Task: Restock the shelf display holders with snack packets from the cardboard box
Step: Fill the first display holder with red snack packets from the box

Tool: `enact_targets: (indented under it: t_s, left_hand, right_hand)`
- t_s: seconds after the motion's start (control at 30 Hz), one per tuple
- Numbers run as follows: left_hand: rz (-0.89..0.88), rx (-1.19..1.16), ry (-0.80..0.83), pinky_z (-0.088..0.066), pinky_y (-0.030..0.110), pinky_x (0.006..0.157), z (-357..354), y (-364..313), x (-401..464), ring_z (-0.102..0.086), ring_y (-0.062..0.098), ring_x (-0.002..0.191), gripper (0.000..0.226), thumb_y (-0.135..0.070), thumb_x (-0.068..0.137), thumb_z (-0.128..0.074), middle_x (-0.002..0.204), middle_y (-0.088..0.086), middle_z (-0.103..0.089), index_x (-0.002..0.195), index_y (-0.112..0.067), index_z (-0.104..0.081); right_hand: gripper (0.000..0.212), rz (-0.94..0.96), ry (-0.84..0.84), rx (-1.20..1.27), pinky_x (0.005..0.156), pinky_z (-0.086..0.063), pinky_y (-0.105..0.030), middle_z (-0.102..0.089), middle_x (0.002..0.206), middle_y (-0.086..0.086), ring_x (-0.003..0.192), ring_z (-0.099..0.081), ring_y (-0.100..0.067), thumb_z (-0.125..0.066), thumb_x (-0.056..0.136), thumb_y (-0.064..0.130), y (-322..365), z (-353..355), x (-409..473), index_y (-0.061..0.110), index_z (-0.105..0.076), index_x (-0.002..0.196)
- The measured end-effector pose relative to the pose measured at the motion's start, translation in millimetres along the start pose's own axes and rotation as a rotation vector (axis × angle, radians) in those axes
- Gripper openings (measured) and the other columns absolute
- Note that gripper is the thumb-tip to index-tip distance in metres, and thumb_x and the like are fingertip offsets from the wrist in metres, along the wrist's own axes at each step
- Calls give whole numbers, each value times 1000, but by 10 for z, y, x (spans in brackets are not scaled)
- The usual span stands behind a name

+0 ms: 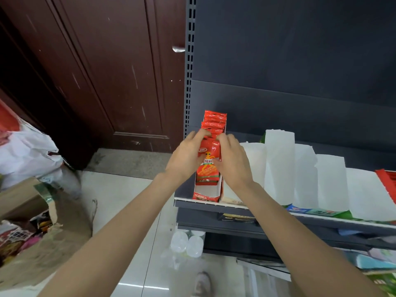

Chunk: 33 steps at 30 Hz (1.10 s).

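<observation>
Head view: left hand [186,154] and right hand [232,159] bracket a red snack packet [209,161] at frame centre, fingers [198,133] curled narrow over its top edge from both sides, probably to keep it upright and square while it seats into the red display holder [206,195] at the left end of the shelf [214,205]. More red packets [214,121] stand in a row behind it, so this one looks to go at the front. Cardboard box [27,200] with mixed snacks sits on the floor at lower left, well apart; white holders [278,166] line the shelf to the right, contents hidden.
</observation>
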<state>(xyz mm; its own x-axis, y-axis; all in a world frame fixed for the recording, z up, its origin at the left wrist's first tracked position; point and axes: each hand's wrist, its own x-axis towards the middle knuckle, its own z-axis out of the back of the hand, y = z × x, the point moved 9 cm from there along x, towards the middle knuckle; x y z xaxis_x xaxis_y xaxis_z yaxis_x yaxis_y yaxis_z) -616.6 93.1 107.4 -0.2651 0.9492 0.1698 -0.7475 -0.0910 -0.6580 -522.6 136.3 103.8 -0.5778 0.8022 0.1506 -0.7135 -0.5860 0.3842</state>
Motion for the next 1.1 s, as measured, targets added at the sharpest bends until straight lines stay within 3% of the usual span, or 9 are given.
enact_targets:
  t_s: [0.13, 0.3, 0.43, 0.57, 0.7, 0.83, 1.0, 1.1]
  left_hand:
    - [-23, 236, 9, -49, 34, 90, -125, 11, 12, -52, 22, 112, 37, -10, 88, -62, 122, 4, -52, 123, -16, -51]
    - [-39, 382, -2, -40, 34, 92, -119, -24, 49, -48, 23, 114, 42, -14, 88, -62, 125, 4, -51, 127, -18, -48]
    - [-1, 337, 7, -35, 34, 100, -49, -9, -33, -41, 20, 124, 48, -18, 89, -62, 134, 1, -47, 134, -20, -45]
    - [4, 253, -38, -35, 34, 103, 19, -163, -192, -43, 19, 125, 41, -23, 92, -59, 135, 0, -49, 132, -21, -48]
    - [-34, 130, -78, -49, 36, 90, -56, -420, -407, -58, 20, 107, 28, -21, 95, -53, 119, 1, -61, 123, -20, -55]
    - [-34, -21, -21, -47, 25, 67, -358, -746, -639, -62, 16, 83, 22, -21, 95, -50, 97, -3, -66, 115, -18, -57]
    - [-81, 11, 126, -48, 33, 65, -992, -1239, -987, -60, 20, 82, 16, -22, 94, -47, 95, -1, -67, 102, -17, -60]
    - [-103, 2, 246, -51, 37, 70, -1437, -1574, -1195, -61, 21, 85, 17, -23, 94, -46, 95, 3, -67, 100, -17, -60]
  right_hand:
    - [50, 82, -27, -319, 102, -37, -33, -49, 133, -9, 120, -46, -25, -65, 87, 29, 85, -50, -20, 13, -46, 131]
    - [48, 78, -16, -404, 103, -34, -35, -44, 136, -11, 124, -41, -26, -61, 91, 24, 131, -42, -8, 11, -44, 134]
    - [51, 40, 18, -265, 108, -29, -33, -38, 142, -5, 131, -33, -23, -57, 92, 30, 60, 54, -68, 17, -41, 139]
    - [38, -80, -40, -2, 108, -29, -30, -44, 138, -1, 129, -36, -17, -54, 94, 29, -92, 302, -232, 21, -52, 131]
    - [27, -209, -110, 240, 100, -36, -22, -54, 130, -1, 119, -49, -15, -50, 96, 14, -365, 506, -543, 19, -60, 121]
    - [24, -285, -218, 275, 92, -43, -21, -62, 116, 0, 105, -55, -13, -49, 95, 8, -718, 693, -1038, 16, -64, 113]
    - [22, -407, -198, 298, 85, -44, -24, -65, 106, -5, 99, -58, -18, -49, 94, 6, -1326, 781, -1797, 11, -66, 108]
    - [24, -484, -131, 191, 85, -46, -29, -66, 107, -10, 98, -61, -23, -51, 92, 4, -1765, 845, -2284, 7, -66, 110]
